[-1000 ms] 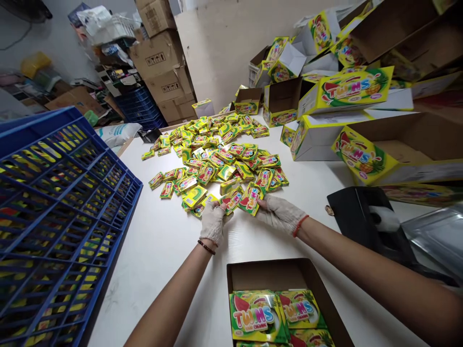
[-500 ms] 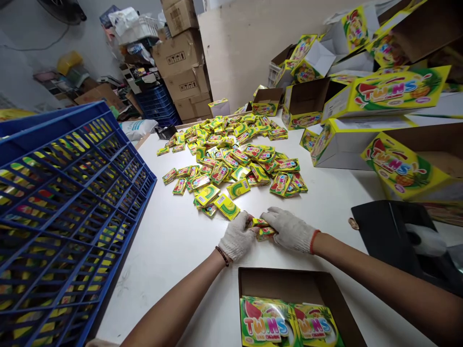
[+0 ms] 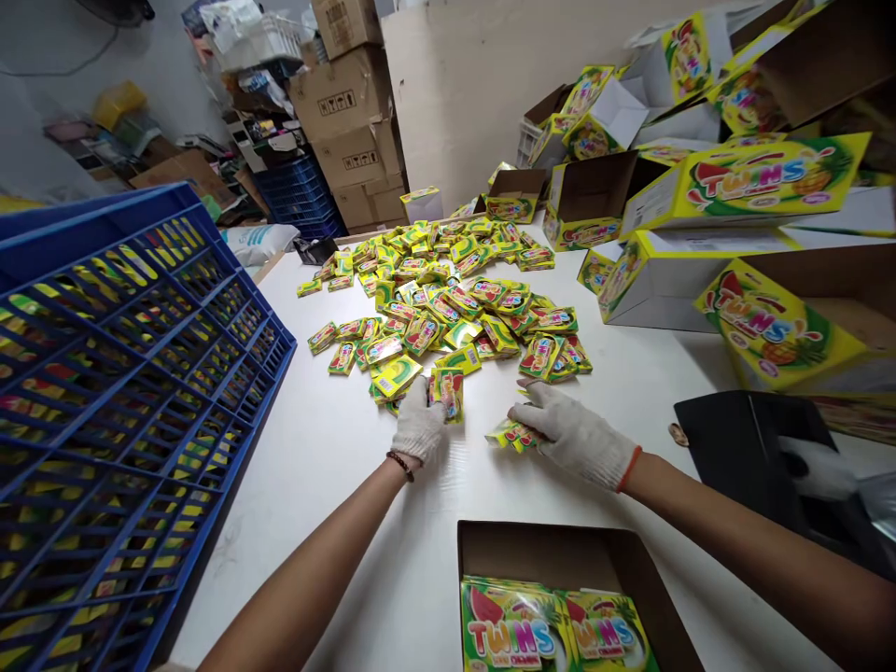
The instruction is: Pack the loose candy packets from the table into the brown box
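Reaching away from the spot where it was half a second ago, the left hand point(image 3: 418, 425) now sits at the near edge of the pile point(image 3: 448, 289) of small yellow and green packets. Its gloved fingers are closed around one packet point(image 3: 448, 392), which stands up on its end just past the fingertips.

Before, both hands were pressed close together around a little stack. Now they are apart, with bare white table point(image 3: 336, 485) showing between them.

The right hand point(image 3: 574, 434) has stayed almost where it was. Its fingers lie over the little stack point(image 3: 510, 435), which pokes out toward the left hand and rests on the table. I cannot tell if this hand pinches the stack or only lies on it.

Nearer to the person than both wrists is a brown box point(image 3: 553, 546) with big packs point(image 3: 518, 635) inside. It looks the same as before. A blue crate point(image 3: 140, 373) stands well off to the outer side of the left hand.
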Tool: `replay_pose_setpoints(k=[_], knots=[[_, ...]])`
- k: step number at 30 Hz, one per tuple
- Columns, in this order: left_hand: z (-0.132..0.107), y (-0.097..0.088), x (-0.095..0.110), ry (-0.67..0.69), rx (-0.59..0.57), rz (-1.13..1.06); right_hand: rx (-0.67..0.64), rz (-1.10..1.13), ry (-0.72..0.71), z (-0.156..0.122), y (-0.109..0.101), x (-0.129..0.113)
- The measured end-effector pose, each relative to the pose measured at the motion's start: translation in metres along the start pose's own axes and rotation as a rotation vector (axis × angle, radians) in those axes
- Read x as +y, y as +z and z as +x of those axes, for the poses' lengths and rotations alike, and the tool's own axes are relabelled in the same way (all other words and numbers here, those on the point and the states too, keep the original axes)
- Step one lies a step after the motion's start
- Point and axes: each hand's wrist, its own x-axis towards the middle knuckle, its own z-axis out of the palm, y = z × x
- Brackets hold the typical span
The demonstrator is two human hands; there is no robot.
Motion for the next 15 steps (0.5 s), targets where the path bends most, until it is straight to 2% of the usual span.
replay_pose_setpoints(k=[3,5,7,9,11,13,15], knots=[[-0.010,0.006,0.009,-0.129,0.050,-0.157,-0.014,-0.192,-0.005,-0.003,0.004,0.002],[-0.015,0.006,0.018,-0.176,-0.005,-0.311,0.035,-0.233,0.027,-0.001,0.009,0.003],[-0.020,0.006,0.032,-0.223,-0.167,-0.498,0.137,-0.221,0.059,0.002,0.013,0.002],[-0.023,0.005,0.048,-0.292,-0.351,-0.784,0.252,-0.206,0.061,0.006,0.011,-0.004],[-0.027,0.001,0.063,-0.366,-0.431,-1.162,0.367,-0.185,-0.011,0.004,0.002,-0.014],[-0.030,-0.007,0.073,-0.367,-0.377,-1.392,0.480,-0.105,-0.158,-0.003,-0.012,-0.025],[-0.035,-0.019,0.079,-0.316,-0.325,-1.448,0.577,0.039,-0.261,-0.015,-0.026,-0.035]])
